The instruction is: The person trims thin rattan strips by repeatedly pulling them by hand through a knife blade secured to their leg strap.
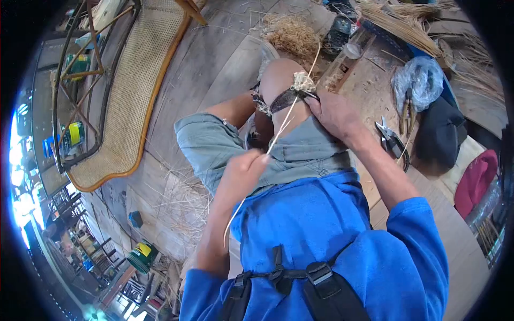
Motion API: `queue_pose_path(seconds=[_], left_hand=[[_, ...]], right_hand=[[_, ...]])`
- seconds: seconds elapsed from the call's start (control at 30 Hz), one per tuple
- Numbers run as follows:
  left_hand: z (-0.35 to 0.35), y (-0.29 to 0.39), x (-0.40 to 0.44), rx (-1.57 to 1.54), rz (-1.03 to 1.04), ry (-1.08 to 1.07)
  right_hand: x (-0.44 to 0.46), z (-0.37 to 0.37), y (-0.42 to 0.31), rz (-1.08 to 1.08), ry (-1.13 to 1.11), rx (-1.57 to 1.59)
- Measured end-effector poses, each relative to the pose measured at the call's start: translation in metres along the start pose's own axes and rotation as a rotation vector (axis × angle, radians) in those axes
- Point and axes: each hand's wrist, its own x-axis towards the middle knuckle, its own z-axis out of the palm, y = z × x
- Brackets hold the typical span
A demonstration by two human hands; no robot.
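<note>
My left hand (244, 174) is closed around a long, thin, pale cane strip (277, 138) in front of my lap. One end of the strip hangs beside my left forearm; the other runs up past my raised knee. A dark band (284, 100) is wrapped around that knee, with a clump of pale shavings (303, 82) on top. My right hand (337, 116) rests against the knee, its fingers curled at a small dark piece where the strip crosses the band. What exactly those fingers grip is hidden.
A woven cane chair (134, 80) lies at the left. Curly shavings (294, 37) pile up beyond the knee. To the right are scissors (393, 142), pliers (408, 112), a plastic bag (420, 80), a black cap (440, 131) and a cane bundle (401, 27).
</note>
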Motion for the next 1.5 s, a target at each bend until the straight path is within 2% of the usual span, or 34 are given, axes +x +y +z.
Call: queue_pose_path(seconds=[0.07,0.17,0.27,0.3,0.4,0.47,0.57,0.63,0.77,0.83,0.93,0.97,1.07,1.1,1.2,1.23,1.33,1.37,1.5], left_hand=[[-0.006,-0.007,-0.018,-0.206,-0.205,0.000],[0.005,0.002,0.015,-0.087,-0.057,0.083],[0.016,0.018,0.053,-0.181,-0.017,0.041],[0.021,0.022,0.069,-0.132,0.039,0.052],[0.035,0.020,0.096,0.028,0.195,0.125],[0.041,0.016,0.101,0.154,0.285,0.220],[0.024,0.006,0.055,-0.056,0.134,0.034],[0.010,-0.006,0.003,-0.056,0.089,-0.022],[-0.027,-0.014,-0.098,-0.062,-0.173,-0.134],[-0.035,-0.042,-0.137,-0.072,-0.181,-0.199],[-0.035,-0.055,-0.162,-0.214,-0.487,-0.142],[-0.034,-0.054,-0.159,-0.209,-0.426,-0.120],[-0.028,-0.039,-0.128,-0.253,-0.281,-0.064],[-0.025,-0.031,-0.113,-0.306,-0.253,-0.049],[-0.014,-0.018,-0.063,-0.252,-0.166,-0.053],[-0.008,-0.018,-0.050,-0.263,-0.137,-0.061],[0.007,-0.016,-0.031,-0.439,-0.016,-0.043],[0.007,-0.012,-0.036,-0.418,0.001,-0.044],[-0.004,0.008,-0.067,-0.435,0.033,-0.023]], right_hand=[[0.005,0.004,0.011,-0.054,0.004,0.006],[0.013,0.003,0.029,-0.035,0.137,0.383],[0.013,-0.010,0.035,-0.001,0.151,0.206],[0.013,-0.009,0.037,-0.020,0.157,0.193],[0.007,-0.016,0.012,-0.065,0.068,-0.146],[0.000,-0.011,-0.005,-0.034,0.019,-0.192],[-0.004,-0.003,-0.015,0.011,-0.003,-0.146],[-0.004,-0.007,-0.021,0.045,-0.026,-0.165],[0.000,-0.009,-0.029,0.104,-0.059,-0.201],[0.003,-0.008,-0.028,0.105,-0.035,-0.156],[0.002,-0.004,-0.018,0.099,-0.023,-0.128],[0.005,-0.002,-0.014,0.083,-0.019,-0.126],[0.012,0.009,0.023,-0.051,0.208,0.186],[0.016,0.008,0.029,-0.127,0.378,0.303],[0.007,-0.022,0.040,0.114,0.135,0.644],[0.001,-0.023,0.036,0.135,0.180,0.646],[-0.019,-0.025,0.019,-0.053,0.071,0.576],[-0.030,-0.024,0.001,-0.016,0.072,0.572],[-0.055,-0.021,-0.019,-0.131,-0.120,0.532]])
